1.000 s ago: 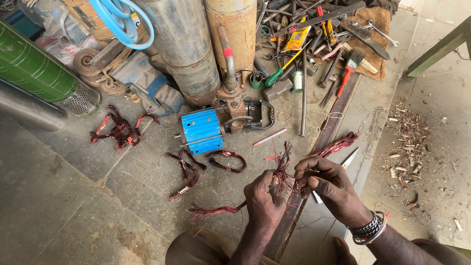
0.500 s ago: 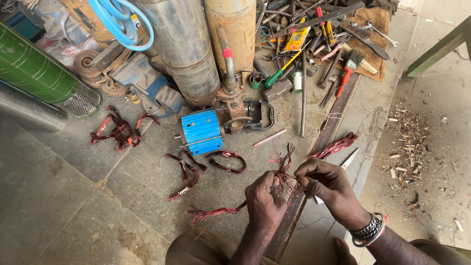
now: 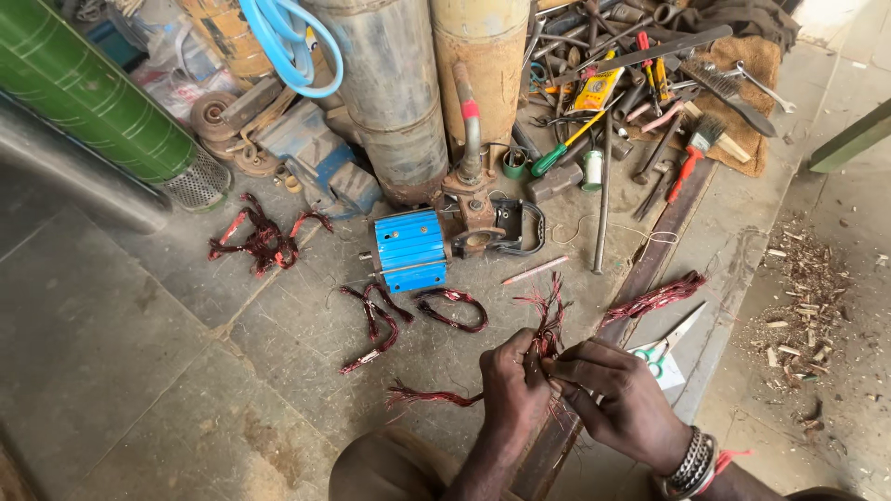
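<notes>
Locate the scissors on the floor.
The scissors lie right of the right hand, beside the long metal bar, just below a red wire bundle.

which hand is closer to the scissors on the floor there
Right. The right hand works just left of the green-handled scissors, almost beside the handles. The left hand sits farther left, beyond the right hand, gripping the red wire bundle.

Left hand [image 3: 513,385] and right hand [image 3: 608,394] meet fingertip to fingertip, each grip pinched closed.
</notes>
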